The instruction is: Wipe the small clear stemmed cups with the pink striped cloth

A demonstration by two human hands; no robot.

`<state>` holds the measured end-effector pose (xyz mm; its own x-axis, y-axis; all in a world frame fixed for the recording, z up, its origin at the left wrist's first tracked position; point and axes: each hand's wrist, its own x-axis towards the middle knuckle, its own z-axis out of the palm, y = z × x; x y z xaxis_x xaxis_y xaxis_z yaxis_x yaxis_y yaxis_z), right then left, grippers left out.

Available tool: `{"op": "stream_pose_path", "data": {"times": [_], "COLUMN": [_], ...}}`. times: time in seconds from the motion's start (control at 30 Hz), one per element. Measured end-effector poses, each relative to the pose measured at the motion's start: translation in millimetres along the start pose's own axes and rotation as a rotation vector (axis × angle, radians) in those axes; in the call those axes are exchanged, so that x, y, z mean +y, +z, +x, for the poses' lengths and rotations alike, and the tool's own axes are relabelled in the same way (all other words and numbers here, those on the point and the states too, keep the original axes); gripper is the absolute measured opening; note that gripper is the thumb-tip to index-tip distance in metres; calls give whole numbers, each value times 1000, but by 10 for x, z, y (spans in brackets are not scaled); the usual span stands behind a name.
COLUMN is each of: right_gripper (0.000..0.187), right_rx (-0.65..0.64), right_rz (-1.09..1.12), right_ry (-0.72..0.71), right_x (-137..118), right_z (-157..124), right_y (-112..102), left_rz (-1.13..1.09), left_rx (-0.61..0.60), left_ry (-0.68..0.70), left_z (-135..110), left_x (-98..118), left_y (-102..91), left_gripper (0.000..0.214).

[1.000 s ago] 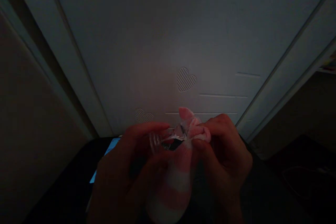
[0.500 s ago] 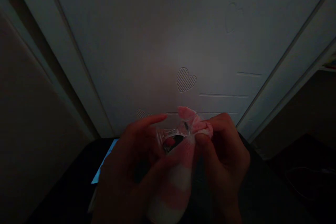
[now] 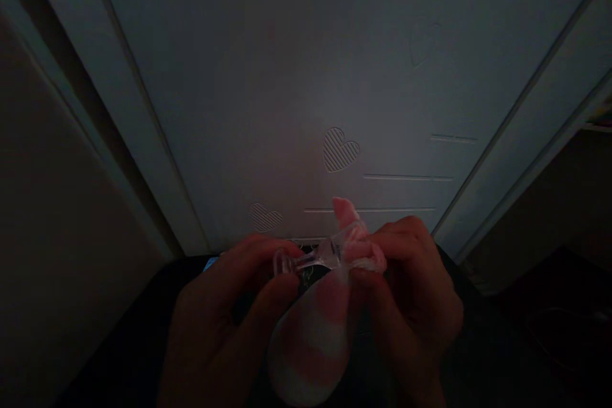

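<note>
A clear plastic piece (image 3: 310, 259) with a ringed end and a narrow stem is pinched by my left hand (image 3: 234, 306) between thumb and fingers. Its wider right end meets bunched pink soft material (image 3: 359, 248), which my right hand (image 3: 411, 293) grips between thumb and fingers. Below hangs a rounded, soft-looking bulk with pink and white bands (image 3: 308, 344), joined to the bunched part. Its exact kind is hard to make out in the dim light. A pointed pink tip sticks up above the plastic.
A pale panel (image 3: 268, 95) with engraved hearts and lines stands right in front of my hands. Below it lies a dark surface (image 3: 143, 325), with a small bright blue item (image 3: 209, 264) partly behind my left hand. A shelf edge (image 3: 597, 127) shows at far right.
My left hand has closed from a loose, raised-finger hold to a pinch on the plastic's ringed end. The plastic's stem now shows more fully. My right hand keeps its grip, slightly lower.
</note>
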<state>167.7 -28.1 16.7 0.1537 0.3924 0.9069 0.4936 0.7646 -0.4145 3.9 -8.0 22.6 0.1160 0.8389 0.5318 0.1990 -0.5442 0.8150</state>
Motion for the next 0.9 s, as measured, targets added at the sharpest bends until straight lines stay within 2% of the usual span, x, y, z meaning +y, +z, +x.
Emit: {"op": "stream_pose_path", "data": {"times": [0.07,0.17,0.27,0.37,0.47,0.57,0.63,0.67,0.77,0.9], "right_gripper": [16,17,15,15,16,17,17,18,18,16], "right_rx": [9,30,28,9,-10,-13,-7,-3,11,14], "right_rz": [-15,-6,15,33,28,18,20,20,16,12], "right_ry": [36,109,133,88,47,64,95,108,134,117], "right_x": [7,25,38,33,17,4,2,3,14,26], "right_z": [-25,-65,-72,-44,-14,-11,-22,-29,-43,-41], "right_y": [-13,-27,-29,-23,-18,-17,-18,-19,-19,-19], "left_rz": [-2,0,20,-23,-173,-302,-317,-297,-216,-180], "left_rx": [-72,-47,-46,-102,-136,-63,17,62,113,82], "left_ry": [-28,-48,-27,-19,-92,-232,-270,-268,-243,-199], "left_z": [-21,-49,-45,-27,-34,-77,-113,-128,-154,-135], "left_x": [-29,-66,-70,-43,3,49,71,81,103,106], "left_y": [4,24,23,-10,-12,54,113,138,181,157], "left_gripper": [11,28,18,4,28,27,13,10,23,8]}}
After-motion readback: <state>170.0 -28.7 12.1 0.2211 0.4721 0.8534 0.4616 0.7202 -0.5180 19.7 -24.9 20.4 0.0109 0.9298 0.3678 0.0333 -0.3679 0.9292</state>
